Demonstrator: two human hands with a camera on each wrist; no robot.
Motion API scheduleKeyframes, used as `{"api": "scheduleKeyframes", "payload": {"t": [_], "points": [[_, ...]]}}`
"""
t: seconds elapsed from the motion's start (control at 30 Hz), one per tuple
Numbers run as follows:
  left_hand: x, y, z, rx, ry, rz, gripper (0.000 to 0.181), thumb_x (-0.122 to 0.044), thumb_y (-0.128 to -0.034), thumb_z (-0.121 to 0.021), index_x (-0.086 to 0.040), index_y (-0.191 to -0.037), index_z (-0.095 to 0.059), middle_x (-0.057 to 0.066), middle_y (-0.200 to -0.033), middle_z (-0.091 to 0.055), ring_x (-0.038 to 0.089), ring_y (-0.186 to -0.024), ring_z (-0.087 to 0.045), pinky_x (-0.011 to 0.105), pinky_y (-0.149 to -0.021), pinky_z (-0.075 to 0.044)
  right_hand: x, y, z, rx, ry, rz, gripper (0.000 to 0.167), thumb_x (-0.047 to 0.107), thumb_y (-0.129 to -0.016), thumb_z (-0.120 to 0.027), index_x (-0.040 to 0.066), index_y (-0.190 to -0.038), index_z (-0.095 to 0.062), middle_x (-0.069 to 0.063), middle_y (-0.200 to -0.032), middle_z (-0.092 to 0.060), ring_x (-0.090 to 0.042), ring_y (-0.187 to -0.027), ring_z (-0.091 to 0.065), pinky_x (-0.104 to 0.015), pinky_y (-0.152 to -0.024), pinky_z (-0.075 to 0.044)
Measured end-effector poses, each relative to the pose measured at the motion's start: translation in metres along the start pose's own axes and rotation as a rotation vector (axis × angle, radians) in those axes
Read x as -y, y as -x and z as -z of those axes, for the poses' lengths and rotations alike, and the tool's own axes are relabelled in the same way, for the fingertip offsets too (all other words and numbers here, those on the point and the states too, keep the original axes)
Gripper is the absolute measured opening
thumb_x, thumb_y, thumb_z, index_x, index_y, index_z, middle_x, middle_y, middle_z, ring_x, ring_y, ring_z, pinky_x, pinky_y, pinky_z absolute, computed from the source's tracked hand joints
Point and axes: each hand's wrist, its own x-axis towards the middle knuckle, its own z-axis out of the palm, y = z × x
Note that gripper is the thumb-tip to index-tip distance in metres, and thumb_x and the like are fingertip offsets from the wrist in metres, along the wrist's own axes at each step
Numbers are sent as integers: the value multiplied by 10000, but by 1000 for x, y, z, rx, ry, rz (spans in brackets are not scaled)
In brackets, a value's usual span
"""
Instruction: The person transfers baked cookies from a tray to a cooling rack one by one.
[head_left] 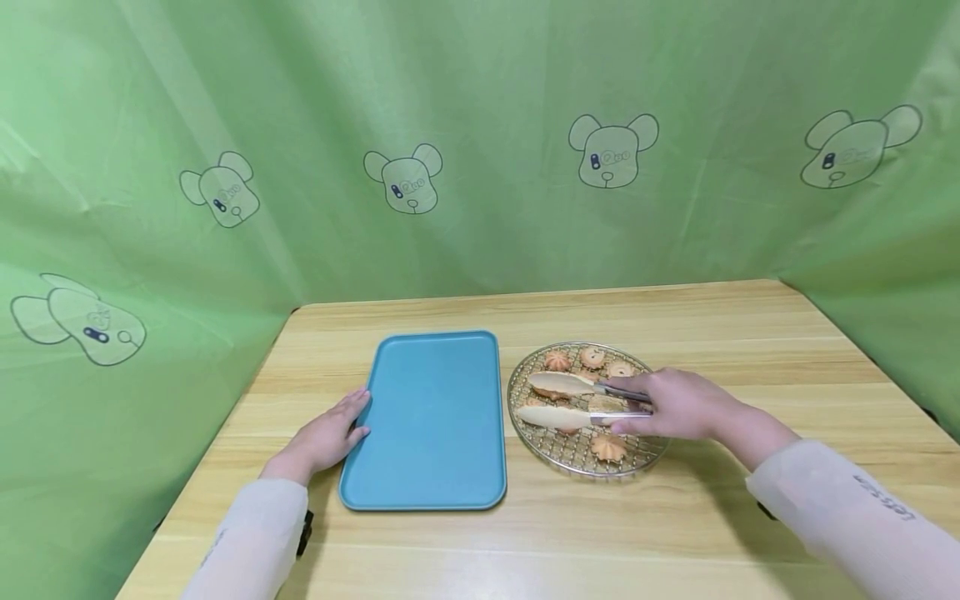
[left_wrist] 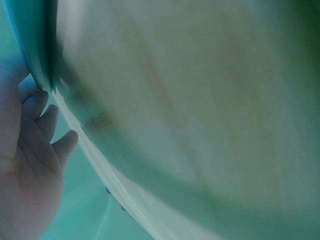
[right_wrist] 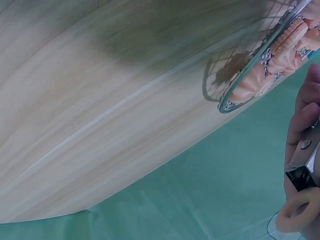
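Observation:
In the head view my left hand (head_left: 330, 429) rests against the left edge of a blue rectangular tray (head_left: 427, 425), fingers and thumb touching its rim. The left wrist view shows those fingers (left_wrist: 64, 145) loosely bent beside the tray edge (left_wrist: 35, 45). My right hand (head_left: 675, 404) grips metal tongs (head_left: 611, 417) with beige tips. The tong arms are spread over a round wire rack (head_left: 555, 458) of cookies (head_left: 608, 448). The tips hide some cookies; whether they touch any, I cannot tell. In the right wrist view, a beige ring (right_wrist: 300, 210) shows at the tongs' end.
Tray and rack stand side by side on a light wooden table (head_left: 420, 554). A green curtain (head_left: 495, 242) with printed bear heads surrounds the back and sides. Cookies (right_wrist: 250, 82) lie close to the rack's rim in the right wrist view.

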Motion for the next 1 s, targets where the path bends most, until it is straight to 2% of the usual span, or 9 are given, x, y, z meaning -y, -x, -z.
{"api": "scheduleKeyframes", "payload": {"t": [0.17, 0.4, 0.47, 0.5, 0.57, 0.63, 0.77, 0.87, 1.0], "points": [[0, 0, 1, 2, 1, -2, 603, -225, -997, -519, 19, -1484, -263, 177, -1539, -229, 345, -1398, -219, 493, -1121, -234, 1, -2, -4, -32, 16, -6, 849, 639, -817, -606, 32, -1395, -475, 112, -644, -476, -59, -451, -341, -265, -480, -402], [-1, 0, 0, 3, 2, 0, 597, -214, -998, -516, 19, -1485, -262, 177, -1540, -231, 348, -1396, -223, 495, -1120, -237, 6, -6, -9, -73, 34, -55, 922, 657, -809, -604, 30, -1449, -385, 30, -663, -492, -76, -444, -378, -333, -581, -486], [-1, 1, 0, 1, 1, 0, 595, -210, -997, -516, 21, -1484, -264, 178, -1539, -232, 349, -1395, -225, 495, -1120, -238, 8, -8, -10, -84, 32, -72, 944, 674, -805, -593, 37, -1462, -362, -62, -809, -603, -87, -431, -389, -327, -585, -485], [-1, 1, 0, 0, 0, 0, 595, -211, -997, -517, 21, -1483, -265, 177, -1539, -232, 348, -1395, -225, 495, -1120, -237, 9, -8, -10, -82, 26, -89, 965, 690, -797, -585, 41, -1470, -347, -81, -818, -601, -91, -426, -390, -317, -558, -470], [-1, 1, 0, -6, -1, -11, 589, -200, -995, -519, 37, -1475, -273, 189, -1533, -240, 359, -1390, -232, 499, -1118, -239, 11, -10, -11, -92, 25, -105, 991, 707, -785, -582, 36, -1472, -337, -183, -998, -638, -97, -422, -399, -316, -550, -473], [-1, 2, 1, -13, 1, -18, 586, -192, -993, -523, 47, -1469, -280, 195, -1528, -246, 364, -1388, -237, 500, -1117, -239, 13, -12, -12, -110, 33, -115, 1015, 720, -775, -580, 19, -1467, -338, -266, -1204, -581, -94, -442, -411, -338, -569, -502], [-1, 2, 1, -22, -1, -31, 577, -176, -990, -524, 63, -1460, -288, 212, -1520, -255, 376, -1381, -246, 504, -1115, -240, 16, -16, -14, -130, 29, -140, 1049, 730, -764, -583, 9, -1476, -309, -300, -1310, -500, -104, -449, -423, -312, -506, -487], [-1, 2, 2, -18, -1, -23, 578, -179, -993, -520, 57, -1464, -282, 206, -1524, -250, 370, -1384, -242, 500, -1117, -238, 18, -19, -15, -150, 32, -156, 1060, 736, -758, -585, 21, -1485, -294, -304, -1317, -492, -175, -546, -545, -351, -515, -515], [-2, 1, 2, -13, 2, -12, 581, -182, -994, -517, 49, -1469, -276, 199, -1528, -244, 368, -1386, -239, 501, -1117, -236, 22, -22, -17, -190, 48, -167, 1050, 726, -762, -592, 3, -1471, -316, -302, -1312, -496, -392, -904, -627, -515, -671, -554]]}}
